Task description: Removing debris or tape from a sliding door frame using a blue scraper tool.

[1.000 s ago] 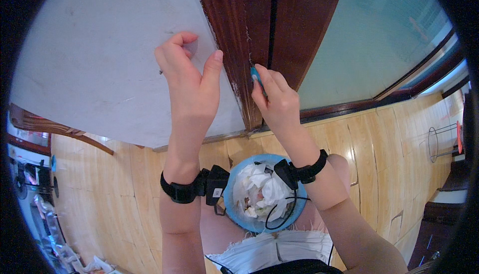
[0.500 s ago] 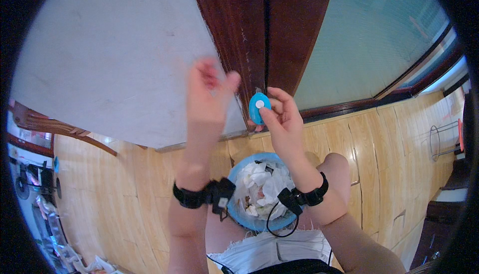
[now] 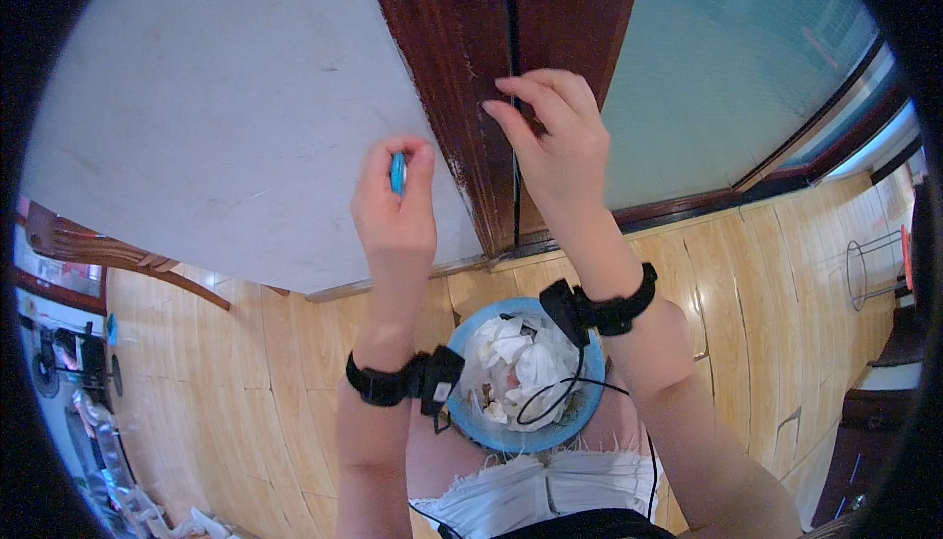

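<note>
My left hand [image 3: 391, 200], in front of the white wall, is closed around a small blue oval gadget [image 3: 398, 174]. The gadget is turned nearly edge-on, and much of it is hidden by my fingers and thumb. To the right and higher up, my right hand [image 3: 560, 136] is raised before the dark wooden door frame [image 3: 447, 78]. Its thumb and forefinger are curved with a gap between the tips, and nothing shows between them. Black straps with small boxes circle both wrists.
A blue bin [image 3: 467, 416] lined with a bag of crumpled white paper stands between my legs. Ribbed greenish glass [image 3: 717, 87] fills the door to the right. A curved wooden chair part [image 3: 128, 249] is at the left, and a thin round stand [image 3: 869, 274] at the far right.
The blue gadget has passed from my right hand into my left. My right hand has risen up along the door frame, and my left hand has come slightly lower.
</note>
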The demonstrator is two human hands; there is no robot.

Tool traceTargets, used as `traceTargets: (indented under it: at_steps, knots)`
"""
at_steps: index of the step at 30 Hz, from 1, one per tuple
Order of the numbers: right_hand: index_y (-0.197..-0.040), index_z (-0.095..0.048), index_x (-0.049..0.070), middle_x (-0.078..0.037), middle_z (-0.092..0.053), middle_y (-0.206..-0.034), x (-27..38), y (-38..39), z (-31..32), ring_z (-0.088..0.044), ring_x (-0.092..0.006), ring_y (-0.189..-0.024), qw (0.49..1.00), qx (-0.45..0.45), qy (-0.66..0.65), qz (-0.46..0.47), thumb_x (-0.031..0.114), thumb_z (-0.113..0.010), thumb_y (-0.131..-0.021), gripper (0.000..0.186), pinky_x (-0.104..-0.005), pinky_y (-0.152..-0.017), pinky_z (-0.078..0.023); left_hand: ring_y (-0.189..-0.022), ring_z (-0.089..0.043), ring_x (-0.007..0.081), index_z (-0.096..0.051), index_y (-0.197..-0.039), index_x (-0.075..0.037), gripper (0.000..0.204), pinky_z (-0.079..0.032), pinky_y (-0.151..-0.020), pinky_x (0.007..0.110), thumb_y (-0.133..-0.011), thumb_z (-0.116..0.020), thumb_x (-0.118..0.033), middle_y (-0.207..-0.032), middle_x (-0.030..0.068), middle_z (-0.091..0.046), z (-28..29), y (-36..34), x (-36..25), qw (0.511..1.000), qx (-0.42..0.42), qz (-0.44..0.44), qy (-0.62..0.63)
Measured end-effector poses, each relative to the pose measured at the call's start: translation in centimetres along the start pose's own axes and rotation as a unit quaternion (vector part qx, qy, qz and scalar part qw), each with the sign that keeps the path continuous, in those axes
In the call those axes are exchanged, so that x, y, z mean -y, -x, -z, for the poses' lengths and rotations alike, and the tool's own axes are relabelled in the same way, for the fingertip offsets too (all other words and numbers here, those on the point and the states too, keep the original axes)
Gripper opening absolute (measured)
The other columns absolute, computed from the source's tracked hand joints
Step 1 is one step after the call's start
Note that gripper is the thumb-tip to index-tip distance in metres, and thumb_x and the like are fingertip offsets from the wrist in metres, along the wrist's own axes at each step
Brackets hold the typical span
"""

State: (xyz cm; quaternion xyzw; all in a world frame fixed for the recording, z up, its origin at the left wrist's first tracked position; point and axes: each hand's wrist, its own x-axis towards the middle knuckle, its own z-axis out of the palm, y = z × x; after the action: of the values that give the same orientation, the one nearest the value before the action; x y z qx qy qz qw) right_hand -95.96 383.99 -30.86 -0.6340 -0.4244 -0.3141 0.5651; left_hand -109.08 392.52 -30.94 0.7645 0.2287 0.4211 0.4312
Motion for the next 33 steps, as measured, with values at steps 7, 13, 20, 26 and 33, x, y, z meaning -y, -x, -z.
traceTargets:
  at_steps: [7,13,20,26,33]
  knots:
    - [-0.077,-0.064,0.003,-0.007,-0.059,-0.081,0.0,-1.2,-2.3,-0.056,-0.0222,-0.073,0.992,-0.061,0.061,0.09,0.004,-0.075,-0.066,0.016,-0.03,-0.06,-0.046,-0.083,-0.052,0.0299,-0.053,-0.088,-0.002,0.011,-0.041,-0.075,0.036,-0.085,-0.058,-0.011,-0.085,0.0128,-0.054,-0.2,-3.4,0.0,0.983,-0.05,-0.144,-0.104]
    - [-0.072,-0.062,0.007,-0.005,-0.057,-0.075,-0.1,-1.3,-2.5,-0.056,-0.0222,-0.07,0.983,-0.078,0.114,0.124,0.007,-0.071,-0.066,0.011,-0.0319,-0.056,-0.047,-0.084,-0.052,0.029,-0.053,-0.087,-0.001,0.01,-0.041,-0.077,0.036,-0.084,-0.058,-0.008,-0.086,0.0127,-0.054,0.1,-3.5,0.1,0.987,-0.021,-0.139,-0.082]
    - [-0.067,-0.059,0.008,-0.005,-0.056,-0.068,-0.2,-1.2,-3.1,-0.056,-0.0224,-0.063,0.984,-0.078,0.115,0.109,0.006,-0.069,-0.06,0.013,-0.0319,-0.052,-0.046,-0.085,-0.051,0.0289,-0.054,-0.088,-0.001,0.009,-0.041,-0.078,0.036,-0.083,-0.059,-0.006,-0.087,0.0122,-0.054,0.2,-3.6,0.4,0.984,-0.019,-0.157,-0.08]
    - [-0.066,-0.057,0.008,-0.005,-0.055,-0.064,-0.6,-1.0,-3.2,-0.055,-0.0229,-0.059,0.986,-0.075,0.094,0.114,0.005,-0.068,-0.059,0.013,-0.0321,-0.05,-0.046,-0.086,-0.05,0.0289,-0.055,-0.09,-0.002,0.01,-0.04,-0.078,0.036,-0.082,-0.06,-0.006,-0.087,0.0123,-0.053,0.3,-3.6,0.5,0.984,-0.014,-0.159,-0.078]
    - [-0.067,-0.058,0.005,-0.005,-0.058,-0.065,-0.6,-0.3,-2.8,-0.057,-0.0181,-0.057,0.989,-0.051,0.07,0.118,-0.003,-0.068,-0.06,0.015,-0.0275,-0.051,-0.047,-0.087,-0.05,0.029,-0.055,-0.092,-0.002,0.011,-0.04,-0.079,0.036,-0.083,-0.059,-0.007,-0.088,0.012,-0.054,0.3,-3.4,0.3,0.983,-0.013,-0.161,-0.093]
